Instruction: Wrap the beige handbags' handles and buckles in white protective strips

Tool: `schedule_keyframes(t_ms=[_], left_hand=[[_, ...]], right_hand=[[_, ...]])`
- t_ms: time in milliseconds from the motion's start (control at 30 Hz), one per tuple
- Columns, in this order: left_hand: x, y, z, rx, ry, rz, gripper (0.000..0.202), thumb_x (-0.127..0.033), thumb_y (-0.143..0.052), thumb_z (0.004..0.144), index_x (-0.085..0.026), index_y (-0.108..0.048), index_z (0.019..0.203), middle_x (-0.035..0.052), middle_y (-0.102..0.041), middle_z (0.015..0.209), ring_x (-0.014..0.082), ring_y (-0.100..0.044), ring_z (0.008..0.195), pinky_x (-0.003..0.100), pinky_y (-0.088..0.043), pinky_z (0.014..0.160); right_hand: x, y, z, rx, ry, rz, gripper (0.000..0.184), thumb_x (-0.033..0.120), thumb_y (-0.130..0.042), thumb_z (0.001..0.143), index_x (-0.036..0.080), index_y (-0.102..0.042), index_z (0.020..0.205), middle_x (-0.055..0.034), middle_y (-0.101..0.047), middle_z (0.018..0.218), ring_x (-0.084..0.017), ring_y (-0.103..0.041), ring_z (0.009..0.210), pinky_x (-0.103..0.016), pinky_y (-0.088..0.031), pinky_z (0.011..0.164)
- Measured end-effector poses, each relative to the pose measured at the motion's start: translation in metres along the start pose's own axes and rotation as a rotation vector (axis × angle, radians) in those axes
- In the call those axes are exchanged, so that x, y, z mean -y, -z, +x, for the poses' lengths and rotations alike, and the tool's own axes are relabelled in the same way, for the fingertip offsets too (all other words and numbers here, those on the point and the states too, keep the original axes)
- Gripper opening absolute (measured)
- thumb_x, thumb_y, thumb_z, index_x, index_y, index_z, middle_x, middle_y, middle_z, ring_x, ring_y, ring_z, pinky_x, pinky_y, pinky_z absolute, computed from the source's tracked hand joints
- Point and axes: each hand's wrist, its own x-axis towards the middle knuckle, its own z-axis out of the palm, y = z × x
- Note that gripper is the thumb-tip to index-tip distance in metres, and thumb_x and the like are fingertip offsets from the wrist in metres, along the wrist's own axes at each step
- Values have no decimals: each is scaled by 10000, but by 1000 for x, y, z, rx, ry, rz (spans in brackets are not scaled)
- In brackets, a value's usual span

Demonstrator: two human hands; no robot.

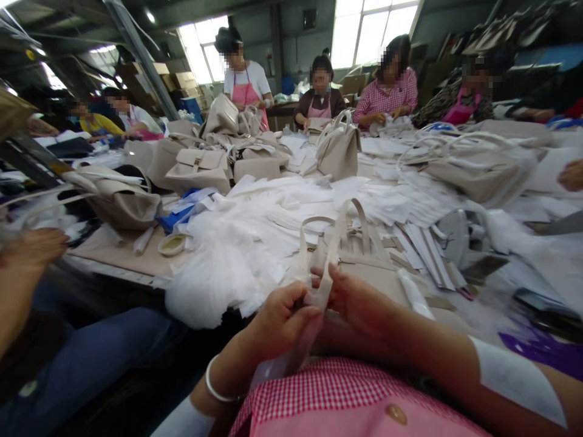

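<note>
In front of my apron a beige handbag (371, 273) lies on the table, its pale handles standing up. My left hand (280, 318) pinches the lower end of a handle strap (327, 285) between thumb and fingers, with clear plastic film hanging below. On the other side of that strap is my right hand (362, 303), its fingers curled round the handle and partly hidden behind it. A second handle (359, 212) arches up farther back.
Crumpled white wrapping (228, 267) heaps left of the bag, near a small round dish (172, 244). Several beige bags, such as one upright bag (339, 152), stand beyond. A tape dispenser (460, 237) sits to the right. A co-worker's hand (39, 246) shows at left; several people work opposite.
</note>
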Motion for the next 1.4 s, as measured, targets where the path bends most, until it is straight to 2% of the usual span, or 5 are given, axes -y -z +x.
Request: schedule_keyframes(t_ms=[200, 500, 933, 1133, 1400], left_hand=[[-5, -8, -5, 62, -100, 54, 158, -190, -547, 867, -197, -453, 740, -18, -477, 709, 128, -413, 659, 255, -353, 619], [4, -14, 7, -469, 193, -270, 196, -297, -739, 787, -186, -643, 916, -23, -615, 710, 122, -544, 639, 231, -449, 607], [-22, -7, 30, -235, 315, -456, 328, -384, -844, 657, -152, -614, 643, -16, -628, 618, 103, -508, 577, 209, -405, 563], [-12, -11, 22, -262, 393, -373, 453, -511, -852, 592, -154, -573, 593, -30, -563, 545, 101, -457, 544, 205, -346, 531], [-28, -4, 24, -243, 470, -590, 431, -487, -902, 523, -146, -661, 630, 37, -656, 646, 139, -538, 563, 243, -387, 543]], right_hand=[[32, 7, 26, 45, -203, 604, 274, 373, -566, 918, 129, -674, 980, -81, -735, 871, -197, -699, 769, -345, -546, 763], [44, 17, 31, -142, 152, 393, 249, 376, -723, 831, 157, -716, 949, -50, -733, 794, -191, -691, 744, -313, -518, 707], [22, 5, 7, 43, 160, 470, 501, 555, -707, 817, 148, -701, 1109, -116, -732, 1058, -246, -670, 987, -393, -466, 927], [60, 37, 35, -198, 67, 718, 222, 360, -675, 861, 146, -654, 919, -22, -689, 690, -184, -688, 689, -316, -494, 707], [23, -13, -9, -70, 286, 377, 372, 492, -803, 734, 143, -764, 856, -77, -729, 869, -188, -646, 784, -311, -470, 753]])
